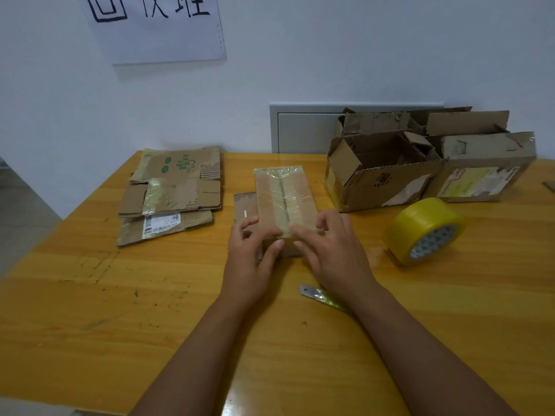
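Blade [307, 290] is what's bugging me here. It's lying bare on the table [120, 295] just under my right wrist with a scrap [330, 300] of yellowish tape stuck to it, and if I pull that arm back without looking I reckon I'll catch skin on it or knock it off the edge. Other worry is the tape strip [283, 193] on the box [267, 202]. It looks wrinkly along the seam, so if I rub the end down crooked it'll probably bubble and lift at the near corner. Now the fingers. My left hand [250, 250] has a proper hold of the box's near left corner, fingers curled over the top edge and thumb pushed against the front face. My right hand [332, 250] isn't gripping anything. Its fingers are mostly straight and lie flat across the near edge of the top, pressing the tape end down where it folds over. Box sits mid-table right in front of me, long side running away, and a brown flap [244, 205] pokes out at its left, can't tell if that's part of it. Off to the right, near but not touching, the tape roll [425, 231] rests tilted on its edge. Further back left is a stack of flattened cartons [174, 190], and back right a couple of torn open boxes [381, 172] by the wall. There's a grey panel [300, 130] behind them and a paper sign [156, 40] up top.
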A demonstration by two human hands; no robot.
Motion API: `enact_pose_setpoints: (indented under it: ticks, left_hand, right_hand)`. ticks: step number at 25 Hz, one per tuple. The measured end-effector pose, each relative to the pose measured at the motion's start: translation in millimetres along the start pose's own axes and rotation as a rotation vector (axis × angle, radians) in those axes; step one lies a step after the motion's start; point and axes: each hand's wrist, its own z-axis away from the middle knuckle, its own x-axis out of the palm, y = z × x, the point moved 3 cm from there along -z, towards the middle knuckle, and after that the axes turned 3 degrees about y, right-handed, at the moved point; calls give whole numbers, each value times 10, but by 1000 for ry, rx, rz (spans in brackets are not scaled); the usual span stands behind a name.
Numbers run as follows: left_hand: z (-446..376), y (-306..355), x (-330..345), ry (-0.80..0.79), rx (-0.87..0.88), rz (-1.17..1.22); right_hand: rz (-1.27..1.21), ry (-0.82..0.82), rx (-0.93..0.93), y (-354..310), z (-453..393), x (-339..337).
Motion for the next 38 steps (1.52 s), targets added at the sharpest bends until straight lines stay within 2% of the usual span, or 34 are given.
enact_pose_setpoints:
  ticks: [3,7,17,21,26,30,31,35,38]
  left_hand:
    - [-23,32,41,72,72,-143]
    - [-47,18,77,125,162,-192]
    - [-20,-32,-128,105,114,-50]
    - [-44,-106,-181,36,122,-14]
    - [-56,-125,-153,90,167,-74]
    - [-51,-120,-134,121,176,-92]
    - [-44,-107,-127,131,182,-87]
    - [-45,-42,-125,170,178,-62]
    - [-45,-6,-115,155,89,13]
  right_hand:
    - [-21,14,-31,-67,-43,79]
    - [-51,7,-68,-30,-29,87]
    - [-353,-33,95,243,1,60]
    - [-405,-40,119,267,15,62]
    - [-409,-49,130,264,19,61]
    - [-285,-48,68,198,39,26]
    - [-299,-62,101,185,40,24]
    - [-511,-183,486,209,38,89]
    - [-663,-210,569,220,61,213]
